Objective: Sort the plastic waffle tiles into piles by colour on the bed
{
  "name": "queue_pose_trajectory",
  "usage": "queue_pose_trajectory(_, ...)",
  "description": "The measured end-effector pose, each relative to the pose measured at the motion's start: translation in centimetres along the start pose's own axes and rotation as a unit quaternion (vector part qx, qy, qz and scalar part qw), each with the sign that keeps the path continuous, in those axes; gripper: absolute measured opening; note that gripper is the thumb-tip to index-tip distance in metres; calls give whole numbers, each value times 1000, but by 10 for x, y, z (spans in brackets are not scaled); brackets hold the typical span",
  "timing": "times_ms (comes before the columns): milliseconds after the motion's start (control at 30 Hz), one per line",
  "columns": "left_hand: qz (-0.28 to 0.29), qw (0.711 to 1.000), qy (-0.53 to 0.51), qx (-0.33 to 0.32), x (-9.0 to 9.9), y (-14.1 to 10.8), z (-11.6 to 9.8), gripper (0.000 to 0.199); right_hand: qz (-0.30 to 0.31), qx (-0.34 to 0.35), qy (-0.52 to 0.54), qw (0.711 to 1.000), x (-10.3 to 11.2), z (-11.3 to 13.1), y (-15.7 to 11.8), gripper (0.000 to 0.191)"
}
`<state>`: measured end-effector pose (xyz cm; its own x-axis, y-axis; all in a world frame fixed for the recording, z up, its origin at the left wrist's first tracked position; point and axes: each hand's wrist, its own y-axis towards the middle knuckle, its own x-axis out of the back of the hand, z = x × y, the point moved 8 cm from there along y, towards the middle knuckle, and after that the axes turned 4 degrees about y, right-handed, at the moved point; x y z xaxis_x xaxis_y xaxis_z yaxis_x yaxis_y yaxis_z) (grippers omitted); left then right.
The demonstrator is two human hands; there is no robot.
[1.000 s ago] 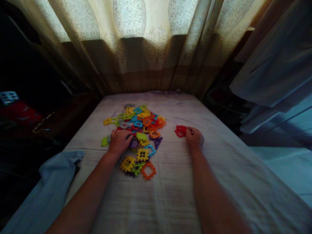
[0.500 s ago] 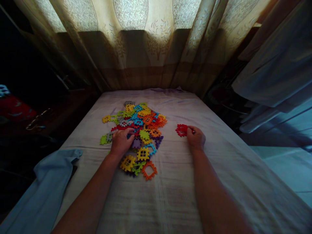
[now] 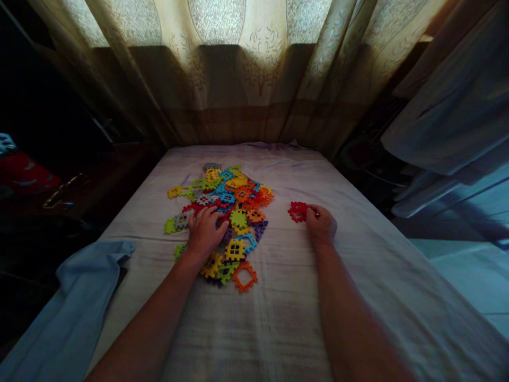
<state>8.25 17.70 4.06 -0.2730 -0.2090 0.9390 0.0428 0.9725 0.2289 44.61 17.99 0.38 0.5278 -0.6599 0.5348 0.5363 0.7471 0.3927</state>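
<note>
A pile of flat, notched plastic pieces in many colours lies left of centre, with a yellow window piece (image 3: pixel 235 250) and an orange frame piece (image 3: pixel 245 276) at its near end. My left hand (image 3: pixel 205 229) rests on the pile's left part, fingers spread, over red and purple pieces; a grey piece (image 3: pixel 182 219) lies just left of it. To the right of the pile, my right hand (image 3: pixel 321 225) pinches a red notched piece (image 3: pixel 297 211) by its right side. The fingertips partly cover that piece.
The pieces lie on a pale cloth-covered surface (image 3: pixel 278 318). A light blue garment (image 3: pixel 85 286) lies at the left edge. Patterned curtains (image 3: pixel 260 79) hang behind the far edge. White cloth (image 3: pixel 449 122) hangs at the right.
My left hand has moved slightly right over the pile and its fingers have spread, uncovering more of the grey piece. My right hand still holds the red piece in nearly the same place.
</note>
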Motion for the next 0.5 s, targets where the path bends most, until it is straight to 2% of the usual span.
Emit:
queue_pose_trajectory(200, -6, 999, -47, 17, 3, 2, 4, 13, -9, -2, -4, 1000, 0, -1, 0, 41)
queue_pose_trajectory(333, -20, 998, -56, 29, 13, 4, 5, 11, -15, -2, 7, 1000, 2, 0, 0, 42)
queue_pose_trajectory(500, -38, 996, -77, 12, 25, 4, -2, 16, -9, -29, 92, 995, 1, 13, -1, 44)
